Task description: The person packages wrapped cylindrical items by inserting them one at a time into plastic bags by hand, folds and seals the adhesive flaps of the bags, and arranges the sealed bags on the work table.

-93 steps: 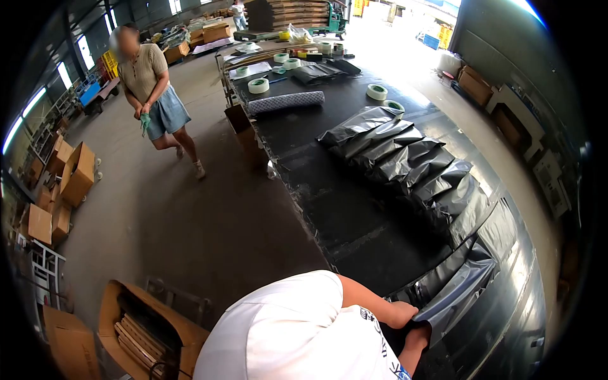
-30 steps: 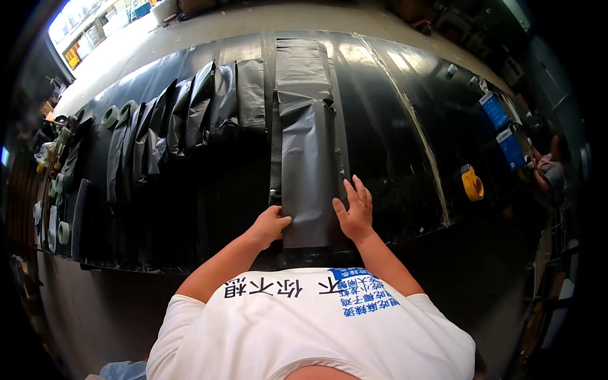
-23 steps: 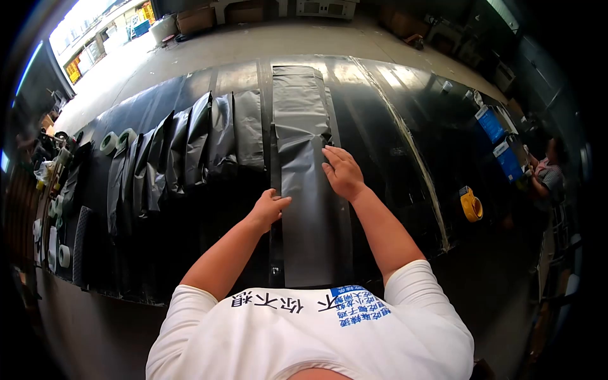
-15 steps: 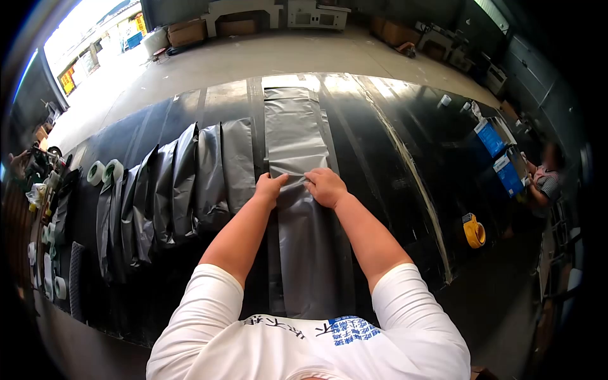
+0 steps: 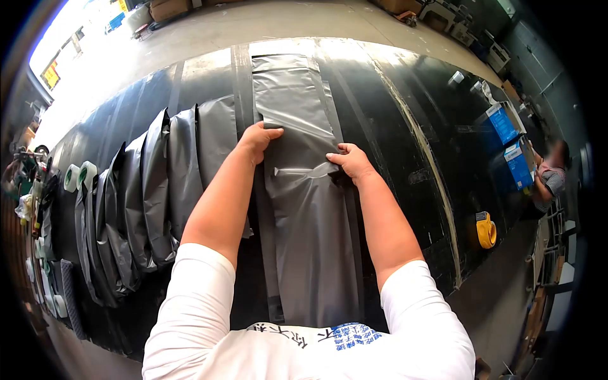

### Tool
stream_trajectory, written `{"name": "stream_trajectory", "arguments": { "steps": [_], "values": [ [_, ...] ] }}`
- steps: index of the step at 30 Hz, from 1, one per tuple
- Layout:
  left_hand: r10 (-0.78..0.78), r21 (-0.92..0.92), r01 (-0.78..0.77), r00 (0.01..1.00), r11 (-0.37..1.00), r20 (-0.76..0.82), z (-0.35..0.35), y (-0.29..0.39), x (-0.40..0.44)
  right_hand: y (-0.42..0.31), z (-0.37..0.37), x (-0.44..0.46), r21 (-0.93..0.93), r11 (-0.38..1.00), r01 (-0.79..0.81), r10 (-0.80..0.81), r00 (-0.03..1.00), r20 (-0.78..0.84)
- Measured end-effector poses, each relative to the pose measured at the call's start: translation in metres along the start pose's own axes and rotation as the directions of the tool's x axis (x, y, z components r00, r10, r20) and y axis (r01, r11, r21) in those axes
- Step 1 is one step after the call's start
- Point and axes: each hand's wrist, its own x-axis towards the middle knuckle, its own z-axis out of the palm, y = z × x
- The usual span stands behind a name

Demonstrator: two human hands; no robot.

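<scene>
A long dark grey plastic sheet (image 5: 313, 228) lies lengthwise on the black table (image 5: 405, 209), with creases across its upper half. At its left edge, my left hand (image 5: 258, 140) pinches the plastic between thumb and fingers. Lower down on the right edge, my right hand (image 5: 349, 161) is closed on the same sheet. A row of overlapping grey plastic bags (image 5: 179, 152) lies just left of the sheet.
Tape rolls (image 5: 87, 172) and a rolled patterned sheet (image 5: 71, 297) lie at the left. On the right are a yellow tape roll (image 5: 486, 230), blue boxes (image 5: 519, 166) and another person (image 5: 550, 177) beside the table.
My left hand has moved up along the sheet's left edge, and my right hand has shifted to its right edge. The hands are farther apart, and the view has shifted.
</scene>
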Motion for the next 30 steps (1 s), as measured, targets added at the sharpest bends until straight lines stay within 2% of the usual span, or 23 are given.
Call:
{"name": "stream_trajectory", "arguments": {
  "steps": [2,3,6,7,10,12,13,14,15,16,18,19,20,21,22,23,24,25,26,27,28,30],
  "values": [
    [0.067,-0.025,-0.067,0.998,0.997,0.013,-0.001,0.008,0.009,0.000,-0.007,0.004,0.173,0.979,-0.106,0.093,0.992,0.082],
    [0.163,0.008,-0.164,0.985,0.986,0.051,0.002,0.011,0.007,-0.007,-0.009,0.000,0.193,0.971,-0.142,0.119,0.985,0.128],
    [0.376,0.032,-0.390,0.904,0.920,0.201,0.010,0.020,-0.020,-0.005,-0.017,0.004,0.503,0.863,-0.047,-0.072,0.974,0.214],
    [0.431,0.026,-0.452,0.866,0.892,0.255,0.013,0.022,-0.038,-0.003,-0.020,0.006,0.636,0.770,-0.044,-0.154,0.955,0.254],
    [0.462,0.270,-0.528,0.844,0.806,0.272,-0.001,0.012,-0.086,-0.026,-0.030,-0.005,0.656,0.754,-0.004,-0.290,0.896,0.338],
    [0.626,0.261,-0.822,0.558,0.507,0.544,-0.023,-0.012,-0.098,-0.042,-0.037,-0.023,0.618,0.783,0.069,-0.371,0.849,0.376],
    [0.608,0.425,-0.845,0.531,0.326,0.590,-0.014,-0.003,-0.129,-0.056,-0.038,-0.039,0.591,0.801,0.099,-0.395,0.829,0.397],
    [0.585,0.471,-0.820,0.566,0.325,0.581,-0.013,-0.008,-0.146,-0.067,-0.039,-0.049,0.562,0.816,0.135,-0.422,0.804,0.419],
    [0.583,0.471,-0.846,0.521,0.251,0.624,-0.009,-0.007,-0.162,-0.070,-0.043,-0.056,0.507,0.857,0.093,-0.367,0.800,0.475],
    [0.576,0.467,-0.866,0.477,0.179,0.663,-0.005,-0.008,-0.175,-0.072,-0.045,-0.064,0.419,0.897,0.137,-0.343,0.815,0.467],
    [0.521,0.508,-0.858,0.397,-0.082,0.756,0.000,-0.014,-0.189,-0.077,-0.047,-0.081,0.227,0.948,0.222,-0.304,0.840,0.449],
    [0.486,0.514,-0.830,0.365,-0.217,0.794,0.002,-0.016,-0.197,-0.076,-0.045,-0.091,0.351,0.839,0.416,-0.535,0.750,0.388],
    [0.372,0.282,-0.721,0.602,0.633,0.706,0.010,-0.020,-0.198,-0.075,-0.049,-0.104,0.415,0.798,0.437,-0.593,0.690,0.415],
    [0.230,-0.256,-0.097,0.793,0.962,0.564,0.017,-0.024,-0.198,-0.081,-0.054,-0.124,0.332,0.830,0.447,-0.557,0.688,0.466],
    [0.302,-0.203,-0.229,0.808,0.952,0.506,0.017,-0.017,-0.189,-0.082,-0.058,-0.141,0.246,0.854,0.458,-0.516,0.686,0.513],
    [0.372,-0.132,-0.351,0.815,0.927,0.443,0.018,-0.010,-0.181,-0.079,-0.059,-0.155,0.125,0.817,0.563,-0.536,0.660,0.527],
    [0.503,-0.060,-0.539,0.733,0.840,0.458,-0.001,-0.028,-0.145,-0.074,-0.058,-0.168,0.005,0.754,0.656,-0.553,0.632,0.543],
    [0.610,0.010,-0.702,0.626,0.712,0.485,-0.019,-0.046,-0.109,-0.063,-0.055,-0.176,-0.037,0.672,0.739,-0.615,0.586,0.527],
    [0.468,0.063,-0.524,0.802,0.849,0.371,-0.016,-0.035,-0.107,-0.056,-0.053,-0.184,-0.076,0.665,0.743,-0.603,0.595,0.531],
    [0.295,0.056,-0.316,0.926,0.947,0.234,-0.013,-0.023,-0.105,-0.049,-0.051,-0.190,-0.081,0.637,0.767,-0.621,0.572,0.536],
    [0.295,0.117,-0.324,0.932,0.939,0.212,-0.017,-0.029,-0.094,-0.042,-0.048,-0.195,-0.087,0.609,0.788,-0.636,0.551,0.541],
    [0.442,0.301,-0.523,0.846,0.797,0.299,-0.029,-0.048,-0.073,-0.035,-0.041,-0.208,-0.167,0.578,0.799,-0.658,0.578,0.483]
  ]
}}
